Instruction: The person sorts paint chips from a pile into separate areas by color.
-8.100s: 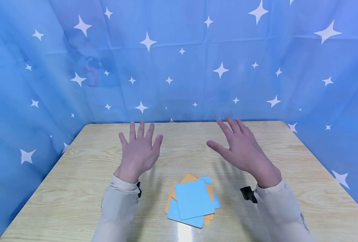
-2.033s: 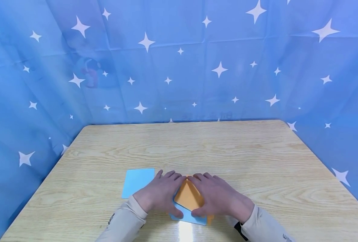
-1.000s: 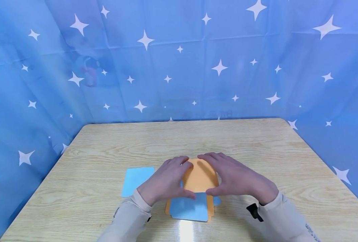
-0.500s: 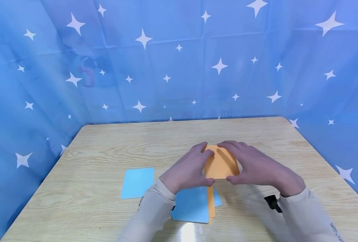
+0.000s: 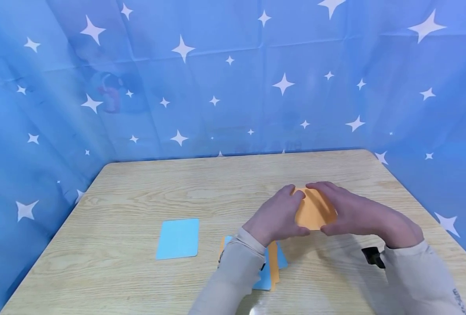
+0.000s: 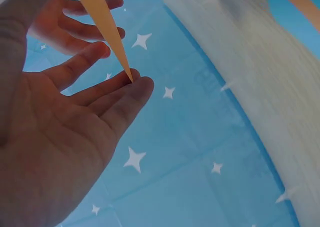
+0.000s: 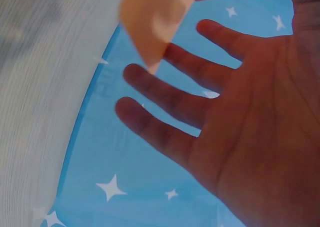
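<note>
An orange square card (image 5: 314,212) is held up over the right part of the table, between both hands. My left hand (image 5: 276,216) grips its left side, thumb at the near corner and fingers at the far one. On the opposite side my right hand (image 5: 360,214) holds it the same way. In the left wrist view the card (image 6: 102,24) shows nearly edge-on, one corner at the fingertips. The right wrist view shows the card (image 7: 155,22) touching the fingers. A blue square card (image 5: 178,238) lies alone on the table's left part.
A loose stack of blue and orange cards (image 5: 274,262) lies near the table's front, partly hidden by the left sleeve (image 5: 233,273). The wooden table (image 5: 138,188) ends at a blue star-patterned curtain (image 5: 201,96).
Both hands lifted the orange card off the stack and carried it to the right. Earlier, the blue card went from the top of the stack to the left.
</note>
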{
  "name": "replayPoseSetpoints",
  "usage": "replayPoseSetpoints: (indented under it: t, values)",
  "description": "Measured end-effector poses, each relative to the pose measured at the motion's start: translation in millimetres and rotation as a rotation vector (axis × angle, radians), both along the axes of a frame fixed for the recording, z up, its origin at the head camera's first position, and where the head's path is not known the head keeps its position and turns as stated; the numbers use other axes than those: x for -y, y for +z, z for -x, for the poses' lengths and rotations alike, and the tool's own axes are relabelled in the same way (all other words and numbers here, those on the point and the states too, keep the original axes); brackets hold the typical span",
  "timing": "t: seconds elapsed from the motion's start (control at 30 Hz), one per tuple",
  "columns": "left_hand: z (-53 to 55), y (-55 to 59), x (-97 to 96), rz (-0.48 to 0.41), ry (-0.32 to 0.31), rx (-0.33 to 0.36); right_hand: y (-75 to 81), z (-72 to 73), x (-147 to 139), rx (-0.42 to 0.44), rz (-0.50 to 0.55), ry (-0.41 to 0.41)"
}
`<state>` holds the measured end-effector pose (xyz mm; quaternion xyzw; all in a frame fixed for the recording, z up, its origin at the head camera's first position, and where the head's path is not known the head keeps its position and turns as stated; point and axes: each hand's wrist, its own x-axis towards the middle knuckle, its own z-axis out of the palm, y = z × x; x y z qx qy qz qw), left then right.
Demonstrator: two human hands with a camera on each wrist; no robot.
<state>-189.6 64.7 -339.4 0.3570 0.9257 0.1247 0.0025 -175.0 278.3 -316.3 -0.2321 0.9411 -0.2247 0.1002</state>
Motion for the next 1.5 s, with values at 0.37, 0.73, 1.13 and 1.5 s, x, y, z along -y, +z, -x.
replayPoseSetpoints:
  t: [0.37, 0.73, 1.13, 1.5]
  values:
    - [-4.0, -16.7, -29.0, 0.135, 0.088, -0.066, -13.7, 7.2, -9.0, 0.1, -0.034, -0.045]
    - [-6.8, -35.4, -37.9, 0.203, 0.129, 0.032, -32.2, 14.1, -9.5, 0.181, -0.038, -0.039]
    - [-9.3, -41.2, -43.1, 0.232, 0.163, 0.072, -43.0, 14.7, -3.5, 0.16, -0.166, -0.048]
    - [-12.4, -33.3, -30.7, 0.258, 0.177, 0.086, -37.9, 12.4, 0.4, 0.148, -0.206, -0.074]
